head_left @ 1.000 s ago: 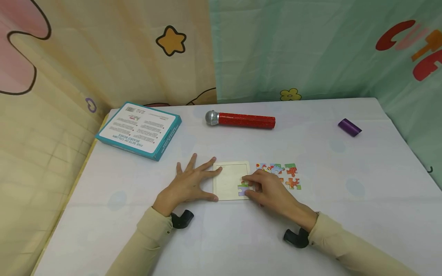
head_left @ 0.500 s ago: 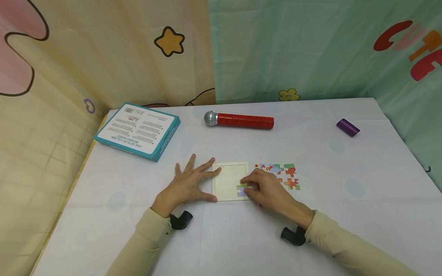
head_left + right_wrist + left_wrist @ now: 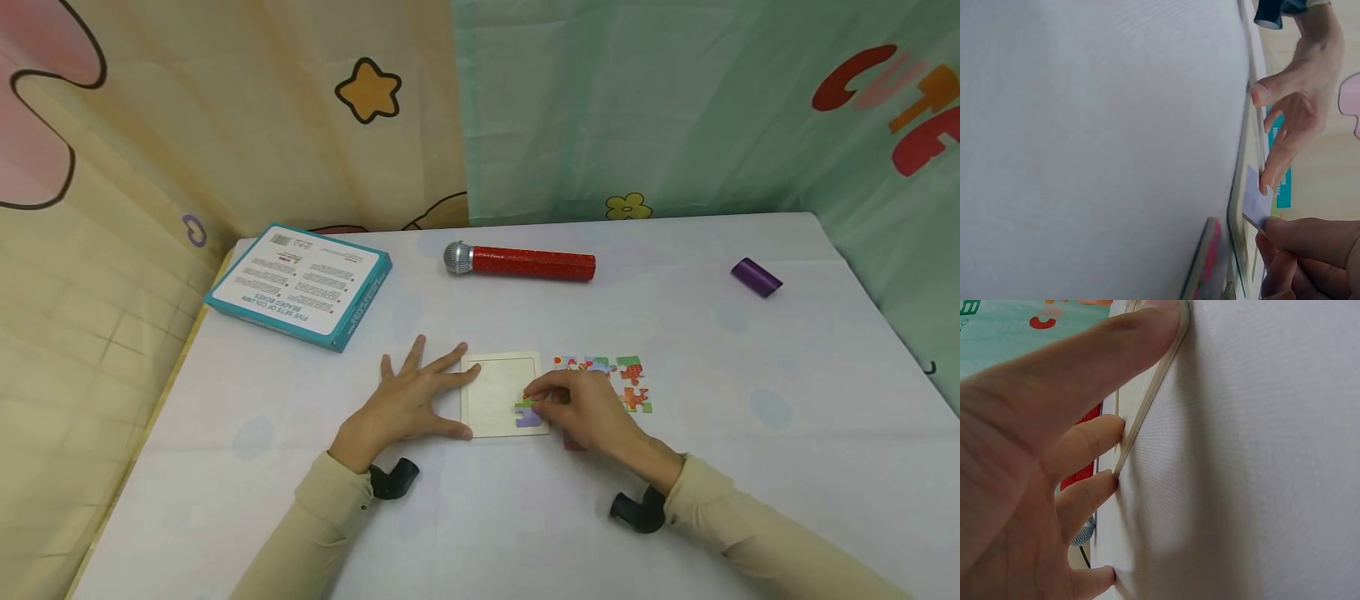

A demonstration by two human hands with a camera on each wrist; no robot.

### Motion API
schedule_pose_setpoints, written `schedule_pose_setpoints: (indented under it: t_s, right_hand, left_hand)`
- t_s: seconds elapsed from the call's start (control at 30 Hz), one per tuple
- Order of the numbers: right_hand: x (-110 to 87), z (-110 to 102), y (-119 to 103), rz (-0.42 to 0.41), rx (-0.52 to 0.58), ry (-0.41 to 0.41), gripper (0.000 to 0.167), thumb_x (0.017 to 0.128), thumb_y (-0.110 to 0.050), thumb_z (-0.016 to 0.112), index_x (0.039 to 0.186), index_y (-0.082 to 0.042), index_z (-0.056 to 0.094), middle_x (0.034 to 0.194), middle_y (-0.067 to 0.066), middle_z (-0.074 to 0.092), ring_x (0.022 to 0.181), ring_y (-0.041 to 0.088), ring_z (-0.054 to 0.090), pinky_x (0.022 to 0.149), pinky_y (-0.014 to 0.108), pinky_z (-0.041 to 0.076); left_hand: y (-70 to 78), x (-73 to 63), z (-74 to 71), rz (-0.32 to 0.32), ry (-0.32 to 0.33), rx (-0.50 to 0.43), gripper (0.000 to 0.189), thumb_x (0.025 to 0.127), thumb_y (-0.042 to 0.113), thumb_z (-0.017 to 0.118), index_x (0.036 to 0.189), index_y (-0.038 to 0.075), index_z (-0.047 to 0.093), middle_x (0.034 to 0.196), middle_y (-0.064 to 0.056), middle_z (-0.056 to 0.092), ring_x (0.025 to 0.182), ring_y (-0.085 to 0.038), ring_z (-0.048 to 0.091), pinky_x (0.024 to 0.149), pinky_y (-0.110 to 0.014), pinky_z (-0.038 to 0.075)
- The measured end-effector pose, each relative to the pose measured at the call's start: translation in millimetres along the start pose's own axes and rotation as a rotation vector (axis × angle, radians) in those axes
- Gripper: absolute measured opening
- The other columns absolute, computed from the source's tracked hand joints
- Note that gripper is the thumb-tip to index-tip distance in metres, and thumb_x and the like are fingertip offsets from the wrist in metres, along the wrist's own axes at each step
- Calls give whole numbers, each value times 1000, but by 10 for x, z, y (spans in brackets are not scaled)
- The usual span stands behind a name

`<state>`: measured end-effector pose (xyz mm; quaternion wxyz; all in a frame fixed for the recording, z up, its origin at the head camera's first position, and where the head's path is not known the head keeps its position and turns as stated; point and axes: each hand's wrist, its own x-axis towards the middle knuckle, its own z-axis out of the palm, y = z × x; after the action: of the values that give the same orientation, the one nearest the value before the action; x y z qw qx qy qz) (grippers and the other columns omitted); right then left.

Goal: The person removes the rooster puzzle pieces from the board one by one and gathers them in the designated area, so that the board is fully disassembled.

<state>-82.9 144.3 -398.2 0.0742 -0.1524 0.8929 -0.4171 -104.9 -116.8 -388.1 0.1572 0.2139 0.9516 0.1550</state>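
A cream puzzle tray [image 3: 498, 387] lies on the white table. My left hand [image 3: 420, 398], fingers spread, rests at its left side, thumb at the near corner and fingertips on the left rim. In the left wrist view the thumb [image 3: 1141, 337] presses the tray's edge. My right hand [image 3: 588, 408] pinches a lilac and green puzzle piece [image 3: 528, 417] between thumb and finger, at the tray's near right corner. The right wrist view shows this lilac piece [image 3: 1257, 194] slightly tilted, its edge under the thumb. Part of the piece is hidden by the fingers.
Several loose puzzle pieces [image 3: 633, 383] lie right of the tray, some hidden by my right hand. A pinkish-red piece [image 3: 572, 442] lies below that hand. Farther back are a teal box [image 3: 300, 279], a red toy microphone [image 3: 532, 263] and a purple cylinder [image 3: 757, 277].
My right hand has shifted slightly and its fingers have risen a little, so more of the lilac piece and a pinkish-red piece below the hand show. The left hand stays put.
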Motion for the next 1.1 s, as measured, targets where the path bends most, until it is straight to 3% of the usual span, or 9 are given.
schedule_pose_setpoints:
  t_s: [0.23, 0.43, 0.7, 0.93, 1.1]
  right_hand:
    - [-28, -95, 34, 89, 95, -18, 15, 84, -10, 76, 95, -20, 78, 83, -9, 70, 73, 10, 63, 65, 26, 51]
    - [-153, -275, 125, 164, 150, -43, 13, 85, -14, 76, 96, -21, 78, 86, -6, 72, 69, 14, 61, 56, 25, 47]
    - [-410, -627, 329, 244, 99, -14, 16, 86, -21, 77, 101, -17, 79, 96, -1, 72, 80, 18, 59, 62, 23, 47]
    - [-638, -853, 523, 322, 60, -4, 24, 88, -32, 75, 106, -18, 78, 109, -1, 73, 95, 11, 61, 71, 22, 49]
    - [-730, -916, 629, 343, 19, 4, 24, 88, -34, 74, 104, -17, 78, 108, 1, 73, 90, 11, 58, 69, 22, 48]
  left_hand:
    - [11, 15, -9, 8, -3, -10, 88, 67, 54, 85, 144, 30, 51, 161, 4, 25, 147, -47, 0, 100, -82, 3]
    - [7, 15, 7, 6, -12, 1, 89, 67, 54, 85, 145, 31, 49, 162, 5, 23, 147, -47, 0, 101, -81, 3]
    - [2, -9, -6, 19, 6, -12, 88, 67, 52, 86, 145, 29, 51, 161, 4, 25, 147, -48, 0, 100, -82, 2]
    - [-22, 4, -1, 25, 7, -20, 89, 67, 52, 86, 145, 29, 50, 161, 4, 25, 147, -48, 0, 100, -82, 2]
    - [-26, -2, 12, 18, 4, -26, 88, 67, 53, 86, 144, 29, 51, 161, 5, 25, 147, -47, 0, 100, -81, 2]
